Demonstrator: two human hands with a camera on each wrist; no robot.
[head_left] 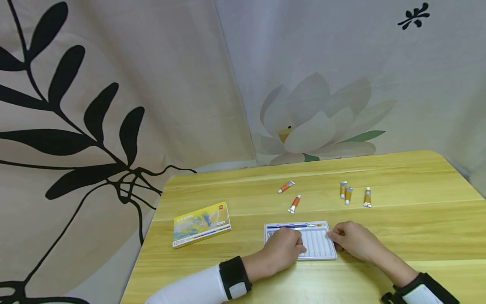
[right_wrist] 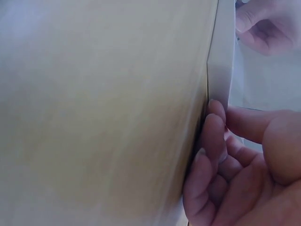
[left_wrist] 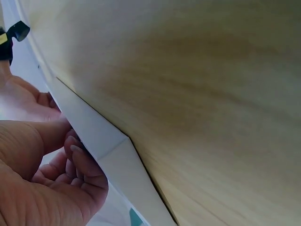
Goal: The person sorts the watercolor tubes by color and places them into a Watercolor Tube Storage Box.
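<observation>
The right hand (head_left: 353, 240) pinched the white paint tray's (head_left: 319, 244) right edge; the left hand (head_left: 282, 250) curled over its near left part, any grip hidden. A blue paintbrush (head_left: 294, 226) lay along its far edge. Bare wood separated it from two orange tubes (head_left: 294, 204), three ochre tubes (head_left: 367, 197) and a yellow box (head_left: 202, 223). Patterned fabric (head_left: 182, 84) hung behind the wooden table (head_left: 410, 223).

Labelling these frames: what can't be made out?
Head: part of the tray, behind the left hand.
Head: whatever that hand may hold, hidden beneath it.
Head: any lettering on paint tubes, too small.
Left wrist: tray interior, behind its wall.
Head: left sleeve, cut off by bottom edge.
</observation>
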